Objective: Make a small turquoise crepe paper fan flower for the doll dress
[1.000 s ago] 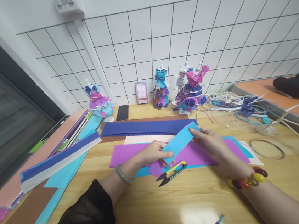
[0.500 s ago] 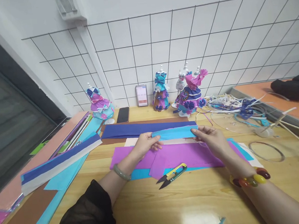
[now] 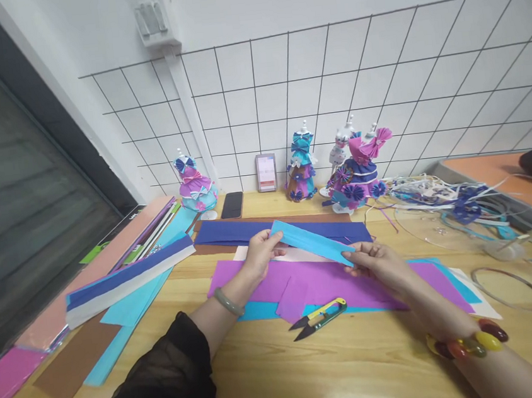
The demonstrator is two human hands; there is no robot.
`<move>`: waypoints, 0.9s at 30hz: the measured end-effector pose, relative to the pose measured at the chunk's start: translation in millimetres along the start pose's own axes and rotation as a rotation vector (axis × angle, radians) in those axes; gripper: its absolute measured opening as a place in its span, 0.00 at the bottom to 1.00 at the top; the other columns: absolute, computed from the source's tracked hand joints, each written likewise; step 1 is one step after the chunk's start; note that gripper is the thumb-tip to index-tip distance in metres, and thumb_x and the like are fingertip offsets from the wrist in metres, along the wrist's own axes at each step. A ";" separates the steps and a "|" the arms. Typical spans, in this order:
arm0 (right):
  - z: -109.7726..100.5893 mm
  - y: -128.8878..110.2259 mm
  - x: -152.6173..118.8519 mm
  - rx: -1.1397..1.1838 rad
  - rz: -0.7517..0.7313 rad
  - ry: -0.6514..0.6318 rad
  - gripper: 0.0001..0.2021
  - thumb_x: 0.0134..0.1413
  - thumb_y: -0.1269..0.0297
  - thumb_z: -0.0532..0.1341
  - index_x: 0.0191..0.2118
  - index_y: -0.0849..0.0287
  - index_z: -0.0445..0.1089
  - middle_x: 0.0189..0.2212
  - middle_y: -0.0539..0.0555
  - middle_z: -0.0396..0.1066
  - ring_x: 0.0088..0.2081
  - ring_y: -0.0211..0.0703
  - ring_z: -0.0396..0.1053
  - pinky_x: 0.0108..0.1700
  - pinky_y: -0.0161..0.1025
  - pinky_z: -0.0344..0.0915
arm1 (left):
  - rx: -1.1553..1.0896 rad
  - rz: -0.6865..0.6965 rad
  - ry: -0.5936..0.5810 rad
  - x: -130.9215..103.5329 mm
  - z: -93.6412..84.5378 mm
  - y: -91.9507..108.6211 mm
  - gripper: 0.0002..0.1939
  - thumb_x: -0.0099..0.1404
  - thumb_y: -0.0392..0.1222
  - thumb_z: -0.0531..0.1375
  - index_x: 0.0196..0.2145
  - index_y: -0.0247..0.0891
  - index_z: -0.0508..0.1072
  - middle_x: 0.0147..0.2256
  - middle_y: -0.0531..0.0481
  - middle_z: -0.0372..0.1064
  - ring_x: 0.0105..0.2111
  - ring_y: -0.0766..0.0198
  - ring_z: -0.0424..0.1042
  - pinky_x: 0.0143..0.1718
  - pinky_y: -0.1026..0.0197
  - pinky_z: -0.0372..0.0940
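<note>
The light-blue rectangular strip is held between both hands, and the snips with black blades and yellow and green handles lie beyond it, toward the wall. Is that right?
Not quite: in the head view, the snips lie on the near side of the strip. The left hand and right hand do hold it between them.

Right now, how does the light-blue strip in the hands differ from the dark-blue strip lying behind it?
Colour: the light-blue strip is pale and bright, the dark-blue strip deep.
Length: the light-blue strip looks much shorter than the dark-blue strip.
Pose: the light-blue strip is held between left hand and right hand, slanting down rightward; the dark-blue strip lies nearly level across the view.
Both are longer than wide.
</note>
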State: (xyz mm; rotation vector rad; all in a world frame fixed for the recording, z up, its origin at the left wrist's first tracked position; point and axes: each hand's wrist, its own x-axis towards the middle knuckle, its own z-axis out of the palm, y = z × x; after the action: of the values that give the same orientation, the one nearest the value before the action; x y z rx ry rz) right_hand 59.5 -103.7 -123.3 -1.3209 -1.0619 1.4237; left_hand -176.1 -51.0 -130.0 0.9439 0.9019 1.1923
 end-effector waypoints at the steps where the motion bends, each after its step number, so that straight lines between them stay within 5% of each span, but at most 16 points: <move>1: 2.4 0.0 -1.1 0.009 0.007 -0.015 0.13 0.33 0.59 0.69 0.24 0.58 0.66 0.18 0.49 0.69 0.22 0.39 0.69 0.27 0.35 0.66 | -0.037 -0.007 0.000 -0.9 0.9 1.1 0.14 0.48 0.45 0.64 0.29 0.33 0.68 0.27 0.50 0.68 0.27 0.68 0.69 0.25 0.67 0.64; 5: 14.1 0.5 -7.4 0.031 -0.032 -0.001 0.13 0.35 0.58 0.68 0.25 0.58 0.66 0.19 0.50 0.70 0.24 0.41 0.70 0.28 0.36 0.67 | -0.240 -0.047 -0.007 -8.5 8.8 1.9 0.14 0.48 0.43 0.64 0.30 0.34 0.67 0.28 0.50 0.68 0.27 0.68 0.69 0.28 0.64 0.65; 11: 26.7 9.4 -8.3 -0.005 -0.099 0.019 0.13 0.38 0.55 0.66 0.27 0.57 0.67 0.22 0.52 0.72 0.24 0.43 0.70 0.29 0.39 0.66 | -0.331 -0.204 -0.188 -23.6 24.0 -6.3 0.13 0.50 0.44 0.64 0.28 0.34 0.66 0.24 0.51 0.66 0.25 0.69 0.68 0.29 0.63 0.65; 20: 33.4 21.2 -6.9 -0.092 -0.105 -0.042 0.14 0.40 0.55 0.65 0.29 0.58 0.64 0.20 0.52 0.73 0.23 0.40 0.69 0.26 0.34 0.61 | -0.357 -0.189 -0.091 -17.8 20.7 -8.0 0.08 0.52 0.39 0.62 0.26 0.34 0.65 0.20 0.53 0.62 0.20 0.71 0.64 0.27 0.63 0.66; 27: 36.4 18.5 -9.9 -0.147 -0.101 -0.060 0.14 0.41 0.55 0.65 0.29 0.59 0.63 0.20 0.52 0.73 0.22 0.38 0.69 0.28 0.34 0.61 | -0.415 -0.177 -0.054 -18.9 22.0 -6.0 0.09 0.51 0.36 0.62 0.24 0.35 0.63 0.21 0.55 0.63 0.24 0.71 0.66 0.39 0.55 0.67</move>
State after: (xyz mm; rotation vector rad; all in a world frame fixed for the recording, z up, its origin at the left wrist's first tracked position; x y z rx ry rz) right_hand 22.4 -118.1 -136.7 -1.3153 -1.2762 1.3380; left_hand -156.4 -72.8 -126.6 0.5475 0.6454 1.1376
